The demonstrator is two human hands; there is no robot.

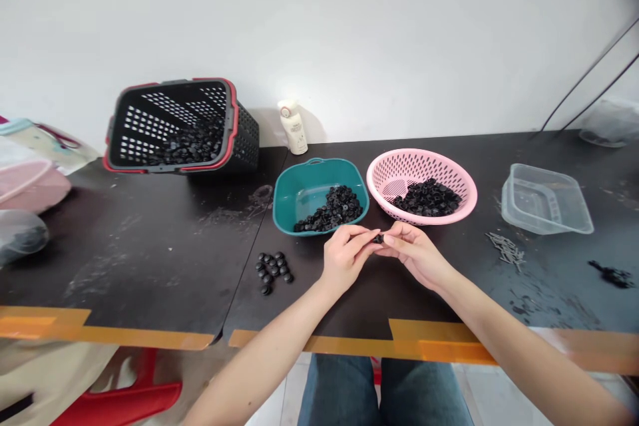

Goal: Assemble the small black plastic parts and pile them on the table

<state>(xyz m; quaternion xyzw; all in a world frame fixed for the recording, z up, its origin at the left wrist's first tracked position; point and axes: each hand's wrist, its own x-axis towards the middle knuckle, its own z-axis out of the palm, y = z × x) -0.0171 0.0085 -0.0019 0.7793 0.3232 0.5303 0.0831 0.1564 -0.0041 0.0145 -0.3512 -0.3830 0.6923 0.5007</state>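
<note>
My left hand [345, 254] and my right hand [413, 249] meet in front of me over the black table [150, 259]. Their fingertips pinch one small black round part [378, 238] between them. Just behind the hands stands a teal bowl [299, 194] with several black parts, and to its right a pink perforated bowl [452, 176] holding more of them. A small cluster of black round pieces [272, 270] lies on the table to the left of my left hand.
A black basket with a red rim [182, 125] lies tipped at the back left, black parts inside. A white bottle [293, 126] stands by the wall. A clear plastic container [545, 198] sits at right, small metal pins [506, 249] before it. Orange tape [429, 346] edges the table.
</note>
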